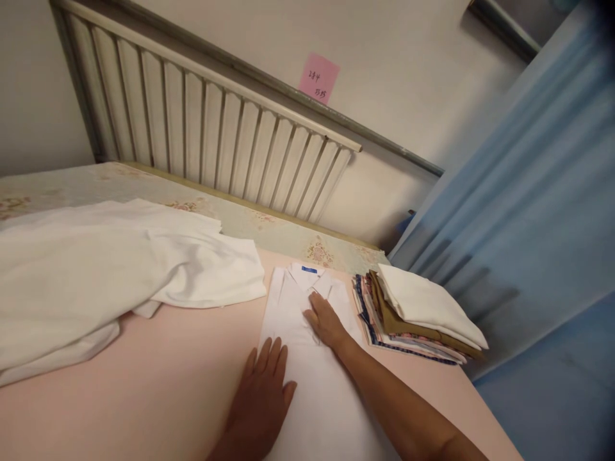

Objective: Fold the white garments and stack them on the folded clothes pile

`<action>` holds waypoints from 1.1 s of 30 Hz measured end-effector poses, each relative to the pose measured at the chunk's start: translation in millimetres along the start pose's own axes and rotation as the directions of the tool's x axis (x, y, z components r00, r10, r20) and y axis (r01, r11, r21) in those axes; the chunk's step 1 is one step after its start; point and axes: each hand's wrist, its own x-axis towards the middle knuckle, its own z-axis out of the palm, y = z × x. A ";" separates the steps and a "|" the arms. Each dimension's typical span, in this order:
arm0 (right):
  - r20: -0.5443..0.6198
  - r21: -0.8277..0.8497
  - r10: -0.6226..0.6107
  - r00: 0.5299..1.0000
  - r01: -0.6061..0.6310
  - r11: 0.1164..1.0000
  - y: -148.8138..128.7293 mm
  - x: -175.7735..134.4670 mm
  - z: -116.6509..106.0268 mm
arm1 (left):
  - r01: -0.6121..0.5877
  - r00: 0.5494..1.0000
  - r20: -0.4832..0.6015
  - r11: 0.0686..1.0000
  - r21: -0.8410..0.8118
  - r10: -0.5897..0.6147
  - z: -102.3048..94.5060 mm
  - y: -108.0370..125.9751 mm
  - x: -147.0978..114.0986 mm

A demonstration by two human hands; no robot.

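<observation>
A white shirt [312,378] lies front up on the pink cover, its sides folded in and its collar at the far end. A blue label [309,269] shows inside the collar. My left hand [266,384] rests flat near the shirt's left edge, fingers spread. Just below the collar, my right hand [325,321] touches the shirt front with bent fingers closed on the cloth near the button strip. Its fingertips are partly hidden, and small creases run beside it.
White garments [120,256] lie spread at the left. A stack of folded clothes [432,310] stands close on the right, beside a blue curtain [519,211]. Behind the bed are a radiator [206,115] and a pink paper note [319,78] on the wall.
</observation>
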 end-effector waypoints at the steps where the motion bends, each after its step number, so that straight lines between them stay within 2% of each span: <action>1: -0.012 0.015 -0.001 1.000 0.001 1.000 -2.6 -3.0 -6.6 | -0.001 1.000 -0.006 1.000 0.002 0.001 0.5 0.0 0.0; 5: -0.011 0.028 -0.075 0.997 0.075 0.997 -22.6 -36.1 -39.2 | -0.001 0.999 -0.033 1.000 0.006 0.001 2.7 0.3 0.2; 10: 0.091 -0.032 -0.131 0.987 0.134 0.990 -45.5 -110.6 -72.5 | -0.013 0.998 -0.068 1.000 0.006 0.013 4.1 -1.1 -0.2; 13: 0.107 -0.076 -0.108 0.988 0.117 0.990 -40.2 -150.7 -79.4 | -0.021 0.996 -0.084 1.000 0.012 0.022 5.3 -2.4 -0.2; 16: 0.087 -0.124 -0.050 0.995 0.061 0.990 -24.5 -175.1 -77.0 | -0.028 0.996 -0.079 0.999 0.016 0.029 7.0 -3.2 0.4; 22: 0.007 -0.160 0.091 0.996 -0.089 0.983 -8.4 -182.4 -66.5 | -0.027 0.997 -0.071 1.000 0.012 0.027 11.5 -5.0 0.9; 27: -0.022 -0.121 0.122 0.992 -0.123 0.985 -11.7 -179.3 -67.9 | -0.036 0.995 -0.091 0.999 0.001 0.036 16.6 -6.7 0.6; 33: -0.002 -0.106 0.155 0.988 -0.154 0.982 -13.8 -178.0 -69.7 | -0.042 0.994 -0.098 0.999 0.005 0.042 15.4 -7.7 0.7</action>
